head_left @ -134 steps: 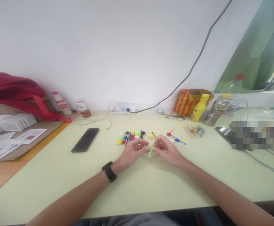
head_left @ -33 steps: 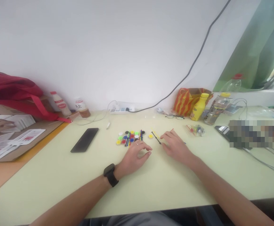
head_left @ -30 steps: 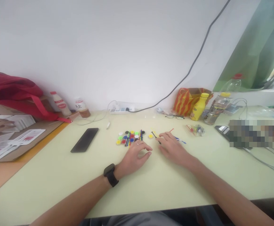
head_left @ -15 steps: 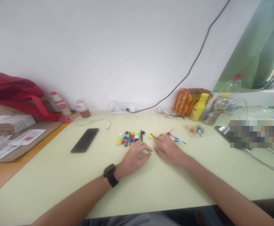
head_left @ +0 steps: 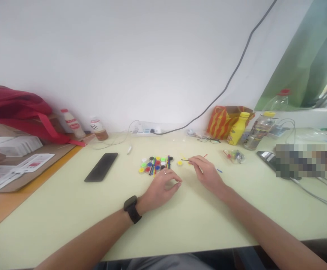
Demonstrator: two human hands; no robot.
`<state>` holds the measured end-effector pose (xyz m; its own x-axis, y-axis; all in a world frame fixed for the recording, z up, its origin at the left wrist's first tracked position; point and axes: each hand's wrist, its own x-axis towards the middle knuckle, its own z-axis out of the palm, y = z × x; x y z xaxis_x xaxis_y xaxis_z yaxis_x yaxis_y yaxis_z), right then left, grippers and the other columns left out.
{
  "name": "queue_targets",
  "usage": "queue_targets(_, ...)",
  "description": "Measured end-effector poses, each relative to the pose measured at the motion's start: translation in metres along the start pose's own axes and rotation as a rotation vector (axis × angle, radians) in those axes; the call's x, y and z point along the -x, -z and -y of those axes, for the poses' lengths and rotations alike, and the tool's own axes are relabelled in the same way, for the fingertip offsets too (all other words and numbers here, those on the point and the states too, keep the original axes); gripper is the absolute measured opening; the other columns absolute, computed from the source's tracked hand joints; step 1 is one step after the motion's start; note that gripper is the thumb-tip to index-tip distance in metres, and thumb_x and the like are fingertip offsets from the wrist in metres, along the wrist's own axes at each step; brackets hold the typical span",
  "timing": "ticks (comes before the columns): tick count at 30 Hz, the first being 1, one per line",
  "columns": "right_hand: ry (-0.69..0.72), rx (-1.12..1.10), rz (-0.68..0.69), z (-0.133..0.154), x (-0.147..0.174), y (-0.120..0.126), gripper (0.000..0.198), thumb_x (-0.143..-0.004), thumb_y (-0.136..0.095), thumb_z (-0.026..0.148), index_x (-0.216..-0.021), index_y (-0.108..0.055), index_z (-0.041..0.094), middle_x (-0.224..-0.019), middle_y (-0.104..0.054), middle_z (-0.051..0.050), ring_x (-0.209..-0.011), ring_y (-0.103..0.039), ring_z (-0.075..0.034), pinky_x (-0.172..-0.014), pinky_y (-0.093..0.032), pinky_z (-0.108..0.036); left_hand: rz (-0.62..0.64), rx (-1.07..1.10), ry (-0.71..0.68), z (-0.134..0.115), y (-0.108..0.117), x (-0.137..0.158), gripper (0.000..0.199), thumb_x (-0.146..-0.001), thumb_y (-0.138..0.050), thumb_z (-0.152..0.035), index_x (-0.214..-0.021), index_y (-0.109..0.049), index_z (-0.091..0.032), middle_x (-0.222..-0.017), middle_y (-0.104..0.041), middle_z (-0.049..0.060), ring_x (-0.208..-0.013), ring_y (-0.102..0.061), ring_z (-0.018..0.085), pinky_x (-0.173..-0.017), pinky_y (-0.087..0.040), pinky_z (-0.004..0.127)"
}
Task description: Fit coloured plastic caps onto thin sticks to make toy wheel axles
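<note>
Pinching a thin black stick (head_left: pixel 185 160) at one end, the right hand (head_left: pixel 207 173) sits just right of the middle of the frame, and the stick pokes out to the left over the worktop (head_left: pixel 180 217). Its fingers (head_left: pixel 195 162) are closed on the stick. The left hand (head_left: pixel 160 187) rests on the worktop near the middle, with its fingers curled in loosely and nothing in them. A black watch (head_left: pixel 131 209) is on that wrist.

Just above the left hand is a little heap of coloured round caps (head_left: pixel 155 164) and sticks, and one yellow cap (head_left: pixel 179 163) lies alone beside the black stick's tip. A black phone (head_left: pixel 101 167) lies flat to the left of the middle. A yellow bottle (head_left: pixel 238 128) and an orange striped bag (head_left: pixel 222 120) stand at the upper right. A red bag (head_left: pixel 14 108) sits at the far left, with two small bottles (head_left: pixel 73 123) next to it. A white power strip (head_left: pixel 146 130) lies by the wall.
</note>
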<state>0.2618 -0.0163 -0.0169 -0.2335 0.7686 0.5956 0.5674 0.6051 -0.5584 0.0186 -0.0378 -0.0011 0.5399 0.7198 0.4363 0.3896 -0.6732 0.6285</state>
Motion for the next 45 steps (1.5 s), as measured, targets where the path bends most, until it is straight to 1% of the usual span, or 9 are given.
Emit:
queue_targets(3,-0.022,0.000,-0.018,0.006,-0.001,0.001,0.030,-0.106,-0.037,0.028,-0.117,-0.063,0.024,-0.111,-0.066,-0.012,-0.097,-0.067,-0.025,-0.091,-0.054,-0.041,0.001,-0.004,0.002,0.001,0.000,0.000,0.008,-0.098,-0.064,-0.027,-0.095,-0.071,-0.025,-0.098,-0.071,0.004,-0.097,-0.064,0.022,-0.093,-0.048,0.040)
queue_targets(6,-0.067,0.033,-0.044,0.009,-0.001,0.001,0.025,-0.105,-0.038,0.029,-0.110,-0.062,0.024,-0.102,-0.066,-0.011,-0.091,-0.064,-0.025,-0.084,-0.052,-0.039,-0.001,0.000,0.000,0.000,0.000,0.000,0.009,-0.098,-0.063,-0.027,-0.094,-0.072,-0.025,-0.098,-0.071,0.005,-0.096,-0.064,0.022,-0.092,-0.049,0.040)
queue_targets(10,-0.095,0.012,-0.081,0.007,-0.002,-0.001,0.020,-0.103,-0.043,0.030,-0.100,-0.061,0.024,-0.096,-0.067,-0.009,-0.088,-0.064,-0.024,-0.083,-0.052,-0.038,-0.006,-0.002,-0.011,-0.001,0.000,-0.001,0.011,-0.098,-0.063,-0.028,-0.093,-0.072,-0.025,-0.095,-0.072,0.005,-0.094,-0.065,0.022,-0.090,-0.050,0.040)
queue_targets(17,-0.038,-0.055,0.021,0.007,-0.003,-0.011,0.029,-0.104,-0.044,0.028,-0.120,-0.067,0.023,-0.122,-0.070,-0.013,-0.114,-0.066,-0.027,-0.102,-0.051,-0.046,0.005,0.002,-0.017,0.001,-0.001,0.000,0.010,-0.097,-0.063,-0.027,-0.093,-0.072,-0.025,-0.097,-0.072,0.005,-0.095,-0.064,0.023,-0.089,-0.050,0.040)
queue_targets(20,-0.032,-0.056,0.088,0.005,-0.002,-0.017,0.034,-0.102,-0.046,0.026,-0.129,-0.066,0.022,-0.132,-0.067,-0.014,-0.118,-0.066,-0.027,-0.103,-0.053,-0.046,0.011,0.001,-0.014,0.001,-0.001,0.000,0.010,-0.097,-0.063,-0.025,-0.093,-0.072,-0.025,-0.097,-0.071,0.005,-0.095,-0.064,0.022,-0.090,-0.049,0.040)
queue_targets(25,-0.039,-0.007,0.187,-0.003,0.003,-0.024,0.039,-0.099,-0.051,0.026,-0.136,-0.065,0.021,-0.140,-0.064,-0.015,-0.131,-0.059,-0.030,-0.111,-0.050,-0.050,0.025,-0.006,-0.001,0.001,-0.001,0.000,0.009,-0.095,-0.064,-0.020,-0.094,-0.071,-0.025,-0.099,-0.070,0.003,-0.097,-0.062,0.022,-0.092,-0.047,0.039)
queue_targets(37,0.017,0.056,0.248,-0.006,0.002,-0.029,0.044,-0.096,-0.056,0.024,-0.140,-0.061,0.017,-0.144,-0.060,-0.017,-0.136,-0.056,-0.029,-0.114,-0.048,-0.051,0.029,-0.002,0.001,0.002,-0.001,0.000,0.010,-0.094,-0.064,-0.017,-0.094,-0.070,-0.024,-0.101,-0.071,0.002,-0.099,-0.062,0.021,-0.093,-0.046,0.038)
queue_targets(40,0.044,0.070,0.237,-0.005,0.002,-0.029,0.045,-0.096,-0.057,0.022,-0.141,-0.060,0.018,-0.145,-0.060,-0.016,-0.136,-0.055,-0.030,-0.116,-0.046,-0.052,0.032,0.000,0.012,0.001,-0.001,0.000,0.009,-0.094,-0.064,-0.018,-0.094,-0.071,-0.024,-0.100,-0.071,0.002,-0.098,-0.062,0.021,-0.092,-0.046,0.038)
queue_targets(45,0.056,0.072,0.239,-0.004,0.001,-0.028,0.044,-0.095,-0.058,0.019,-0.138,-0.061,0.018,-0.144,-0.060,-0.017,-0.134,-0.057,-0.030,-0.114,-0.048,-0.052,0.039,0.005,0.009,0.000,-0.001,0.000,0.009,-0.095,-0.064,-0.019,-0.094,-0.071,-0.024,-0.100,-0.071,0.003,-0.098,-0.061,0.021,-0.092,-0.046,0.039)
